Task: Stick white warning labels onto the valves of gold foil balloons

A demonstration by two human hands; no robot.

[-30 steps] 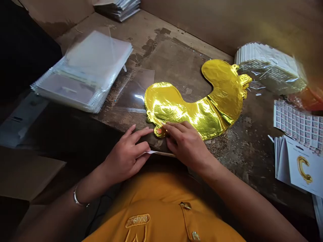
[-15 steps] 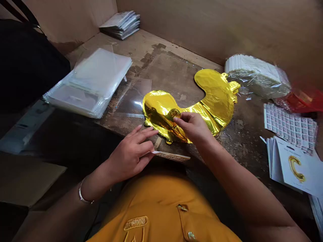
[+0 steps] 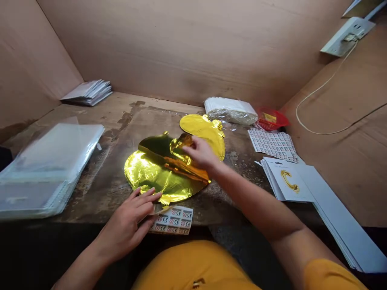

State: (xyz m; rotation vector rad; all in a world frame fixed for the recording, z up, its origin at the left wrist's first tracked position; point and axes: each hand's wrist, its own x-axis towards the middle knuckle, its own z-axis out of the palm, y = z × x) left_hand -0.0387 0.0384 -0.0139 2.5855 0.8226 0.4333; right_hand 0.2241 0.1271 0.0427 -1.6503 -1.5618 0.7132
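A flat gold foil balloon (image 3: 151, 172) with a curved shape lies on the table, its middle creased and partly lifted. My right hand (image 3: 199, 153) is closed in a pinch on the balloon's folded-up foil, raising a flap that shows a darker gold side. My left hand (image 3: 130, 219) rests its fingertips on the balloon's near left edge. Between the thumb and fingers of that hand is a sheet of small CE stickers (image 3: 175, 220), sticking out over the table's front edge.
Clear plastic bags (image 3: 57, 161) are stacked at left, folded white papers (image 3: 87, 92) behind. At right are a wrapped white bundle (image 3: 231, 110), a red basket (image 3: 273, 119), another sticker sheet (image 3: 273, 144) and cards picturing a gold C (image 3: 288, 181). A power strip (image 3: 347, 36) hangs on the wall.
My right hand has lifted the balloon's near part and folded it back. The sticker sheet in my left hand now shows its printed face. The camera view has tilted up and turned right.
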